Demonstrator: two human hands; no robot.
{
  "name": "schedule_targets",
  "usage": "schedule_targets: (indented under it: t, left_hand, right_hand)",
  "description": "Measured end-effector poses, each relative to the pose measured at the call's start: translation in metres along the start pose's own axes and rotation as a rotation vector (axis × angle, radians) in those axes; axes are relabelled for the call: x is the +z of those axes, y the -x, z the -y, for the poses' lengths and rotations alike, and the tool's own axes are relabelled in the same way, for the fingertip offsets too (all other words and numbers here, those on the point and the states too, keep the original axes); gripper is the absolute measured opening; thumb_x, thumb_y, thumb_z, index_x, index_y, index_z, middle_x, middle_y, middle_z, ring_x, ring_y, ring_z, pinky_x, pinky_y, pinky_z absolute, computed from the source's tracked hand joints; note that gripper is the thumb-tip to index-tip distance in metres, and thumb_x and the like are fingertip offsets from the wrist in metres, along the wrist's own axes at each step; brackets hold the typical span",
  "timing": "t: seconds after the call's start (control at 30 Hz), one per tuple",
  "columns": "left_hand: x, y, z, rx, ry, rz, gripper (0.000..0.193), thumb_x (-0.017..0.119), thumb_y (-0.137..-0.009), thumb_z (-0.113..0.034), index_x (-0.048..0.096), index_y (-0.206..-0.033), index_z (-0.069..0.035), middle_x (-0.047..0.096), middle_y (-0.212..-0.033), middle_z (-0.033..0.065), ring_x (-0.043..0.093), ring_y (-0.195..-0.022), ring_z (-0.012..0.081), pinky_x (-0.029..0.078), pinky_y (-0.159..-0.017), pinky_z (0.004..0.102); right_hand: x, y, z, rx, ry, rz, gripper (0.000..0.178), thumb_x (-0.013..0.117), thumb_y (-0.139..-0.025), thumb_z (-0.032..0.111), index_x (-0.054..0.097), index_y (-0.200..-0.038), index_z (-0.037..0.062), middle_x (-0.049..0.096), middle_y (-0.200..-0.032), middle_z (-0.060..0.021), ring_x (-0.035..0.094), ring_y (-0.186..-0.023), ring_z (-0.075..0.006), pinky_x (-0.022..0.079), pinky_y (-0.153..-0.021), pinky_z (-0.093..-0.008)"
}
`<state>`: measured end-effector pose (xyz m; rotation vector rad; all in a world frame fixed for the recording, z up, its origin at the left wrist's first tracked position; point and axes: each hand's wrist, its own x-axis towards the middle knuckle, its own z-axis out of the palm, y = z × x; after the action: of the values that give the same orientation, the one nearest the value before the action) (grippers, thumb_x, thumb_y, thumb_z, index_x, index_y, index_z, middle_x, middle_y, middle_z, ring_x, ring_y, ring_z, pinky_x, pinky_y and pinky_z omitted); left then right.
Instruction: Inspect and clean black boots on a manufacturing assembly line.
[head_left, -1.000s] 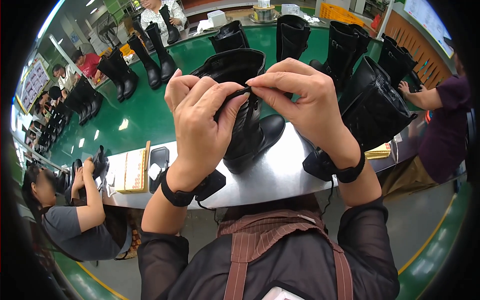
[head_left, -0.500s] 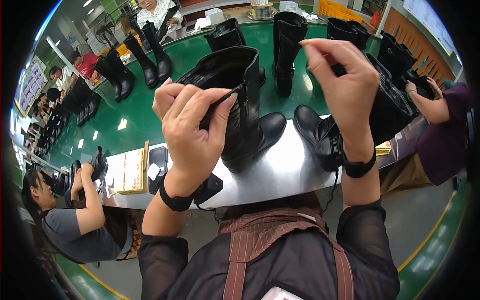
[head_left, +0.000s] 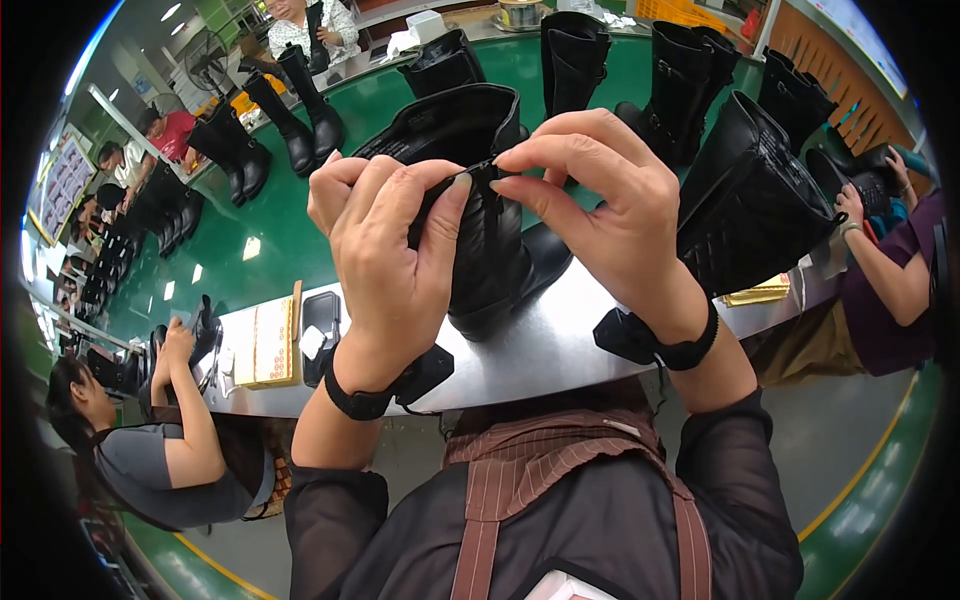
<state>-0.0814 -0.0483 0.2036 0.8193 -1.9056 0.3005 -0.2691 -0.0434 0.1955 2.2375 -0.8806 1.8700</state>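
A tall black boot stands upright in front of me, its wide shaft opening toward me. My left hand is closed in a pinch on the top edge of the shaft, beside the zip. Thumb and index finger of my right hand meet the other side of that edge, at the zip's upper end. Anything small between those two fingertips is too fine to make out. Another black boot leans to the right of my right hand. My hands partly cover the first boot's shaft.
A metal-topped bench edge runs before me, with a green conveyor belt beyond, carrying several black boots. Left lie a black tray and a yellow-white stack of cards. Co-workers handle footwear at left, right and far side.
My right hand has come down and left, from above the belt to the boot's zip edge. My left hand keeps its pinch. Boots on the belt have shifted slightly.
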Motion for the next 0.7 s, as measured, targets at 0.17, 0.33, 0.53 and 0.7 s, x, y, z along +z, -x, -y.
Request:
schedule_targets:
  t: [0.17,0.33,0.53,0.7]
  left_hand:
    - [-0.002,0.004,0.001,0.006,-0.003,0.015,0.008,0.072,-0.087,-0.018,0.071,-0.091,-0.011,0.055,-0.079,0.0013,0.047,-0.091,0.0248,0.032,-0.101,0.0463]
    - [-0.007,0.004,0.005,0.027,0.015,0.027,0.01,0.076,-0.08,-0.014,0.07,-0.088,-0.014,0.055,-0.078,0.0001,0.048,-0.091,0.0252,0.032,-0.104,0.0504]
    - [-0.015,0.004,0.005,-0.03,0.116,0.033,0.012,0.076,-0.079,-0.017,0.072,-0.09,-0.013,0.057,-0.078,-0.0018,0.05,-0.092,0.0222,0.029,-0.107,0.0482]
    - [-0.018,0.008,0.008,-0.034,0.197,0.089,0.011,0.075,-0.082,-0.018,0.072,-0.091,-0.014,0.057,-0.08,-0.0027,0.05,-0.093,0.0206,0.025,-0.11,0.0475]
  right_hand:
    - [0.006,0.001,-0.004,-0.005,0.003,0.012,0.021,0.084,-0.072,0.0,0.076,-0.091,0.0056,0.066,-0.09,-0.005,0.062,-0.069,-0.0106,0.051,-0.059,-0.0243]
    - [0.004,-0.002,0.0,-0.001,0.08,0.097,0.016,0.081,-0.071,0.007,0.074,-0.084,0.0097,0.069,-0.086,-0.003,0.067,-0.079,-0.0214,0.051,-0.066,-0.0322]
    - [0.007,-0.016,0.012,-0.084,0.034,0.094,0.019,0.083,-0.067,0.003,0.074,-0.083,0.0056,0.067,-0.082,-0.0044,0.066,-0.073,-0.0205,0.052,-0.062,-0.0315]
    - [-0.005,-0.024,0.017,-0.139,0.08,0.258,0.02,0.079,-0.068,0.003,0.07,-0.085,0.0056,0.065,-0.086,-0.0049,0.065,-0.073,-0.0224,0.052,-0.063,-0.033]
